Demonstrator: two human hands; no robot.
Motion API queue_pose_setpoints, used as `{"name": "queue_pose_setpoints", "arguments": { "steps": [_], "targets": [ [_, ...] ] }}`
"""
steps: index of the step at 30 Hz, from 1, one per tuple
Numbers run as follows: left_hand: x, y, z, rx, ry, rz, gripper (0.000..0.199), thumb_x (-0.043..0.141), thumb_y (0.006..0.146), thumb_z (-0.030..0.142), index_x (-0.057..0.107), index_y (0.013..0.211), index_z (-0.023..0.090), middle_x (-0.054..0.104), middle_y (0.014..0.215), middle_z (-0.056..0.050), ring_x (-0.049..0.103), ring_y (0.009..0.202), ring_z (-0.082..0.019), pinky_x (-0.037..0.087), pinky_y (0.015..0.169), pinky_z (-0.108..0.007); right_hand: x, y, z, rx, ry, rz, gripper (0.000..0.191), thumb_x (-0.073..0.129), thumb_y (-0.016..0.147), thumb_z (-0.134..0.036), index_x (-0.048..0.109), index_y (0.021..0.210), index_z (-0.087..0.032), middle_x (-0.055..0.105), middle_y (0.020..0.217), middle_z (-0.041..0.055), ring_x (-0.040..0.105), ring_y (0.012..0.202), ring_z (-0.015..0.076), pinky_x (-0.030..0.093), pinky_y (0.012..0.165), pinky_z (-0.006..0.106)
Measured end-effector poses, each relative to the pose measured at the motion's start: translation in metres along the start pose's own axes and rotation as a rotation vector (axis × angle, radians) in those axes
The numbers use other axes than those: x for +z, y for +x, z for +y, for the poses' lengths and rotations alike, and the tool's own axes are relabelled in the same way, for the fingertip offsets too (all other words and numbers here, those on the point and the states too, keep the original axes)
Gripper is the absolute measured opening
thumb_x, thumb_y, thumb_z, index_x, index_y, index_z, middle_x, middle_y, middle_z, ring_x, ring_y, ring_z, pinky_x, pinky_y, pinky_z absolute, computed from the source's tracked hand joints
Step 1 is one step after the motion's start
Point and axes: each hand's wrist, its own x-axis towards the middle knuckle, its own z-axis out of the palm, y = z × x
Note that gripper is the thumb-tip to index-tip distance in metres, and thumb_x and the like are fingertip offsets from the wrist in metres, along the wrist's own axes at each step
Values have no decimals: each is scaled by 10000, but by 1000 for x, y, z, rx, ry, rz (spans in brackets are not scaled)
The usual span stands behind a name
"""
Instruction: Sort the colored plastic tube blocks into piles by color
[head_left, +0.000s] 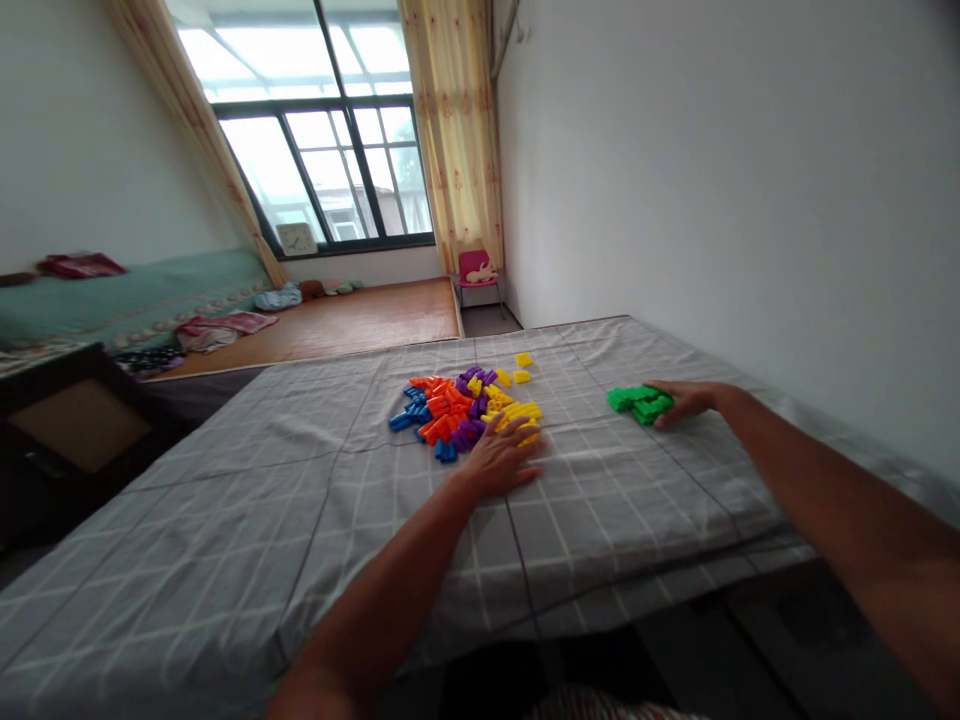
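A mixed pile of small plastic pieces lies on the grey checked cloth, with orange pieces (448, 402) in the middle, blue pieces (409, 412) on the left, purple pieces (469, 432) among them and yellow pieces (517, 411) on the right. My left hand (504, 458) rests with spread fingers at the near edge of the yellow ones. Farther right, green pieces (641, 402) sit together in a cluster. My right hand (684, 399) touches the right side of that cluster, thumb and fingers apart around its edge.
The grey checked cloth (247, 510) covers a wide surface against the white wall at the right. Beyond it are a low brown platform (367, 315) with clothes, a pink chair (474, 266) and a window. A dark cabinet (82, 440) stands at the left.
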Motion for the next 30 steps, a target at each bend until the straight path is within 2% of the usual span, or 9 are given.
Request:
{"name": "queue_pose_setpoints", "arguments": {
  "steps": [4,9,14,17,20,22,24,27,30],
  "targets": [
    [5,-4,-7,-112,44,-11,292,493,899,405,651,1133,329,578,1294,-3,375,1324,-221,88,1165,-485,20,31,-68,-157,-31,-6,1142,747,467,-653,412,1440,-160,478,1411,135,425,1286,373,338,1078,414],
    [-7,-24,-36,-276,81,104,277,559,853,399,662,1085,288,563,1301,-31,373,1316,-260,104,1146,-526,49,59,-177,-393,10,37,904,777,509,-571,553,1331,-270,555,1342,59,470,1245,362,346,1068,464],
    [-14,-38,-55,-516,103,284,219,501,891,326,665,1027,273,558,1313,-45,392,1308,-252,188,1120,-510,74,62,-272,-613,341,93,769,738,644,-545,531,1338,-288,612,1254,53,581,1114,294,459,970,451],
    [-18,-42,-61,-644,111,417,244,453,918,323,664,1026,265,569,1303,-48,419,1289,-239,232,1111,-470,74,59,-300,-698,503,136,666,581,804,-572,471,1384,-264,567,1317,79,576,1130,251,474,959,426],
    [-24,-47,-73,-725,103,517,302,400,938,326,655,1082,252,576,1295,-51,450,1262,-222,279,1097,-427,62,64,-284,-634,412,297,582,400,913,-551,472,1381,-212,512,1382,103,497,1243,234,391,1053,405],
    [-28,-53,-88,-809,103,569,336,370,944,322,652,1109,244,582,1287,-54,467,1245,-215,305,1087,-406,53,71,-249,-490,221,356,561,299,957,-491,475,1377,-164,484,1412,120,419,1317,218,295,1120,382],
    [-32,-62,-109,-962,106,584,358,352,943,315,649,1127,233,587,1282,-66,484,1224,-220,339,1065,-400,49,75,-202,-276,-4,358,564,271,966,-448,444,1399,-130,439,1448,134,350,1365,214,233,1145,379],
    [-36,-85,-144,-1175,88,403,373,370,927,326,629,1169,212,564,1318,-99,495,1212,-250,399,1001,-410,48,75,-134,-12,-162,381,664,335,924,-529,379,1444,-118,329,1508,166,256,1401,310,226,1119,510],
    [-36,-115,-175,-1161,115,126,349,350,924,287,654,1071,201,619,1237,-107,516,1192,-235,405,983,-374,48,76,-93,82,-248,289,664,355,889,-598,415,1431,-220,377,1491,123,304,1372,342,296,1054,563]
  ]
}}
